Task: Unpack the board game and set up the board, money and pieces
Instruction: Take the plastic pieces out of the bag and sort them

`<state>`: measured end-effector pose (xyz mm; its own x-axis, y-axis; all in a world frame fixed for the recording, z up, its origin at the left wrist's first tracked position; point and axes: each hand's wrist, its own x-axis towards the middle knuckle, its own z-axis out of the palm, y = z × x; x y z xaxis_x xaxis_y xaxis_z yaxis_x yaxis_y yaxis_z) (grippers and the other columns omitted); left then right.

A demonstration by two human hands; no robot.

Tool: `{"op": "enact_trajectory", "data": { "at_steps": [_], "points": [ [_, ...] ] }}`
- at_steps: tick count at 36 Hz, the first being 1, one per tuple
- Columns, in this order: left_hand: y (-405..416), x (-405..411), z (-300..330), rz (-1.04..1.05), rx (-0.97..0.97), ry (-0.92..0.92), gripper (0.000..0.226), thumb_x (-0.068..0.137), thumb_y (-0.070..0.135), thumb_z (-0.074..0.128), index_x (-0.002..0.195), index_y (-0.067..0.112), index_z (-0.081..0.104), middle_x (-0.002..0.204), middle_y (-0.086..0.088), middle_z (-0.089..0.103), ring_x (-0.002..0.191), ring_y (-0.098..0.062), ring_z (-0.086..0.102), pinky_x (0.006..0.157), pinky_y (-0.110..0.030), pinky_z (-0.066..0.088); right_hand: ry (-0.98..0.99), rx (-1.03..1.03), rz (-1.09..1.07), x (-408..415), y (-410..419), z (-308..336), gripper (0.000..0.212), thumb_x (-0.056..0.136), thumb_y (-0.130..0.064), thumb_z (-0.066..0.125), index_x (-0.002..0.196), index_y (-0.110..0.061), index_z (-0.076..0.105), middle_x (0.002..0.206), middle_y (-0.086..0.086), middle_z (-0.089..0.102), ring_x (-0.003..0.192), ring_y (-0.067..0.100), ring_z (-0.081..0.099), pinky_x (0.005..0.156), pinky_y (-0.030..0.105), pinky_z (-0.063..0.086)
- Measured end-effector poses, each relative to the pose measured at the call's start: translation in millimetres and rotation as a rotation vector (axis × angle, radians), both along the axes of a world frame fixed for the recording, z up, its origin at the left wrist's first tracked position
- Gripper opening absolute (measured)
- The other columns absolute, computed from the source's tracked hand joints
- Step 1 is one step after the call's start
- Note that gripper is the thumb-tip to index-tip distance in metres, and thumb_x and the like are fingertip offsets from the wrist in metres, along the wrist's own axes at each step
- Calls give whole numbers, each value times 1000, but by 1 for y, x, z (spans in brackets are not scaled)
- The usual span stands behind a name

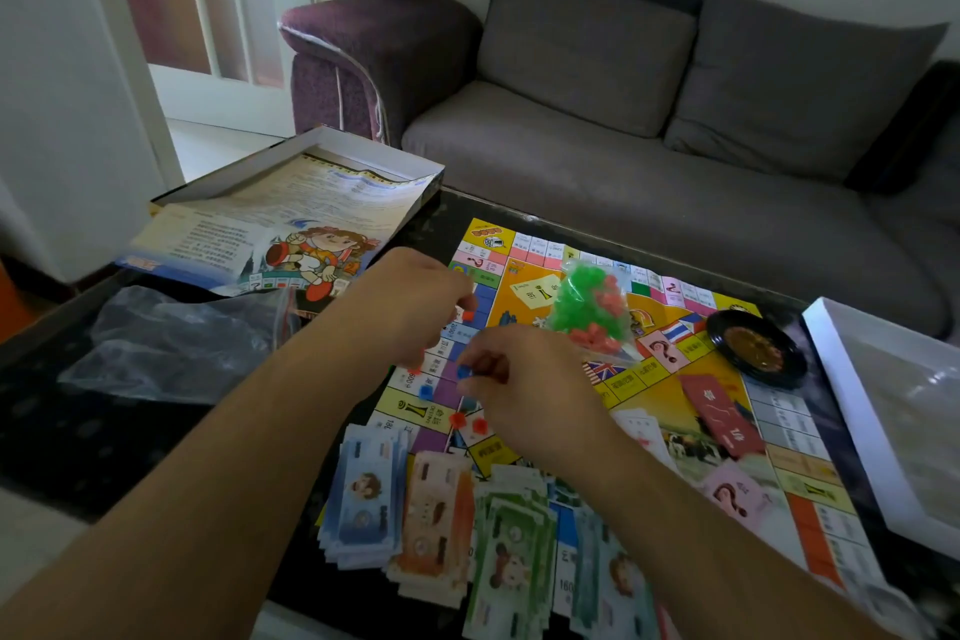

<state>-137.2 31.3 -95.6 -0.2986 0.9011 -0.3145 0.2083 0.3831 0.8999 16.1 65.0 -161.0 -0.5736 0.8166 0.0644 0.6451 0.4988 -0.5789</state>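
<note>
Colourful and unfolded, the printed paper game board [691, 379] lies flat on your dark glass table [104, 431], its long axis running from near-left to far-right. Your left hand [415, 301] curls round a small orange piece [468, 315]. Your right hand [524, 379] pinches a small blue piece [462, 371] above the board's left edge. Fanned banknote stacks [447, 525] sit nearest you.

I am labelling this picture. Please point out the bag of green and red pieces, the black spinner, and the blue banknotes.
bag of green and red pieces [584, 304], head view, green part
black spinner [756, 346], head view, centre
blue banknotes [363, 494], head view, top note
</note>
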Motion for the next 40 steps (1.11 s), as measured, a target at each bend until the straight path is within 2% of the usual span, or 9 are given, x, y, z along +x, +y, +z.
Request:
{"op": "enact_trajectory", "data": {
  "at_steps": [5,10,14,17,24,29,32,35,40],
  "points": [
    [0,-2,1,9,15,30,18,102,21,61,91,9,71,66,0,57,47,-11,51,35,-19,40,-88,8,93,-27,2,-9,8,91,-11,77,98,-13,79,92,-3,70,78,8,62,74,28,55],
    [5,-5,1,43,67,1,15,101,15,61,100,6,73,67,0,57,53,-12,49,39,-20,41,-285,45,154,-46,6,-16,17,97,-16,73,114,-19,73,117,1,67,106,17,61,92,35,55],
    [12,-8,0,63,80,-6,17,98,14,66,105,0,72,57,3,55,43,-8,49,34,-15,38,-353,98,160,-48,3,-20,18,97,-13,70,113,-22,70,115,0,64,103,17,60,89,38,57],
    [11,-8,1,51,86,-9,17,98,14,65,106,1,73,62,-5,62,42,-8,49,35,-17,40,-209,38,67,-38,2,-18,14,96,-11,70,106,-21,73,106,-4,67,93,11,62,82,33,57],
    [-5,0,4,-96,70,166,23,97,32,66,87,15,78,88,-8,65,74,-23,56,71,-36,52,191,-45,-115,20,-7,30,17,94,-13,77,99,-30,78,90,-17,74,83,-1,69,71,15,57],
    [-21,18,9,-421,106,199,22,97,36,67,88,23,82,72,-8,50,60,-19,44,55,-31,42,284,-19,-165,67,-23,56,34,89,-8,80,87,-42,75,83,-18,77,72,3,74,69,23,61],
    [-25,39,5,-535,110,165,44,95,53,65,96,10,80,69,-10,39,56,-20,39,54,-30,39,272,35,-171,89,-33,58,35,88,-5,80,87,-40,78,83,-15,78,74,7,76,75,35,65],
    [-26,59,-4,-526,191,204,58,93,57,67,92,-1,73,62,-8,33,54,-20,35,52,-27,36,224,167,-139,104,-40,51,27,88,-6,80,94,-33,79,87,-12,76,81,12,75,73,43,64],
    [-29,80,-14,-440,266,207,44,97,43,68,70,7,66,57,-4,31,49,-17,30,50,-26,30,159,277,-185,116,-41,48,25,88,-14,83,104,-33,80,92,-17,74,82,4,71,75,32,63]
  ]
}}
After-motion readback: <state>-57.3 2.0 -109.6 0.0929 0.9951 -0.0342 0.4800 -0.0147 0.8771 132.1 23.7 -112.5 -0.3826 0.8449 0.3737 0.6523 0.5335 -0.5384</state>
